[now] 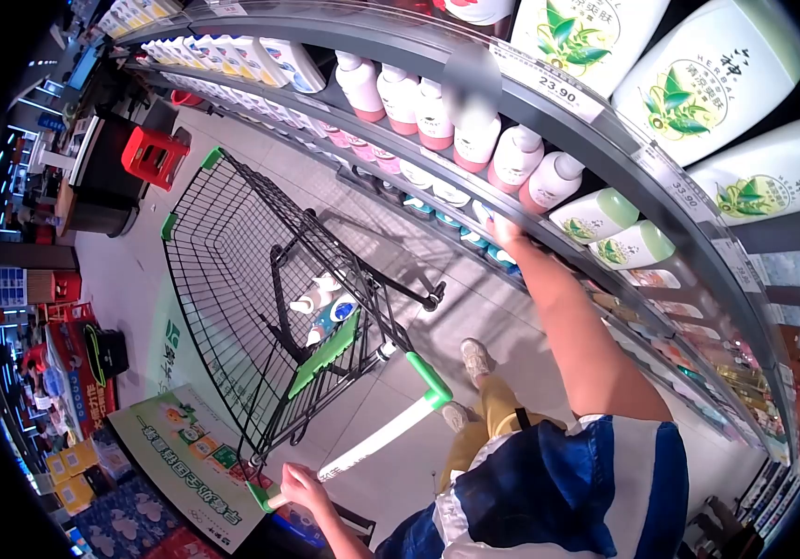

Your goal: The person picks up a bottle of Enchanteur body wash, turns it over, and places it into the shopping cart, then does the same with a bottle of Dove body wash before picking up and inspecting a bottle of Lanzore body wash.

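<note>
My left hand (302, 486) is closed around the white and green push handle (376, 438) of a black wire shopping cart (232, 242). Inside the cart lie a few bottles (328, 303), white and teal with a blue label. My right arm stretches out to the shelving, and my right hand (506, 228) is at a lower shelf, beside a small whitish item (484, 212). Its fingers are small and partly hidden, so their grip does not show. Just above it stand several white and pink pump bottles (516, 158).
Large white and green body wash bottles (684, 79) fill the upper right shelf, behind a price rail (549, 88). A red stool (153, 156) stands beyond the cart. A green printed display (190, 456) is at lower left. My shoes (476, 361) are on the tiled floor.
</note>
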Motion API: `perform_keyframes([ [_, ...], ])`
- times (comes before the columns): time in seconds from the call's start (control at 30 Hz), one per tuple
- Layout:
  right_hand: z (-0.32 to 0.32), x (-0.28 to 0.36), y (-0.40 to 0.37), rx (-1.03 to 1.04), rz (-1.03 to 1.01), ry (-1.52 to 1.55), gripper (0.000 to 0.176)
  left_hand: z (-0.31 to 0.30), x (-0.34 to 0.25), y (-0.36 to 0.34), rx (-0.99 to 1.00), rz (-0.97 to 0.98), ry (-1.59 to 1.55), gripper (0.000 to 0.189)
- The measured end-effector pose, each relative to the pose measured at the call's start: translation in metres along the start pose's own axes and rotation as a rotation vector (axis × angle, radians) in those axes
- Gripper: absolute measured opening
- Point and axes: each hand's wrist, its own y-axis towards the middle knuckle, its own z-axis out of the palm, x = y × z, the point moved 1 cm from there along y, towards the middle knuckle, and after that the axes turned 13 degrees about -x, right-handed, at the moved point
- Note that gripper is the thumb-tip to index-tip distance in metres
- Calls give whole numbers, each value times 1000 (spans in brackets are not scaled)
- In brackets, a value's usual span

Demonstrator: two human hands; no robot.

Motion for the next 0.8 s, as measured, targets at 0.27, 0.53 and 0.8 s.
perform_keyframes([
  [0.27, 37, 3, -52, -260, -143, 451, 39, -6, 18, 5, -7, 53, 11, 43],
  [0.53, -80, 9, -159, -277, 12, 852, 39, -16, 18, 10, 97, 77, 111, 38],
  [0.8, -283, -16, -241, -346, -175, 975, 32, -18, 12, 33, 367, 8, -583, 28],
])
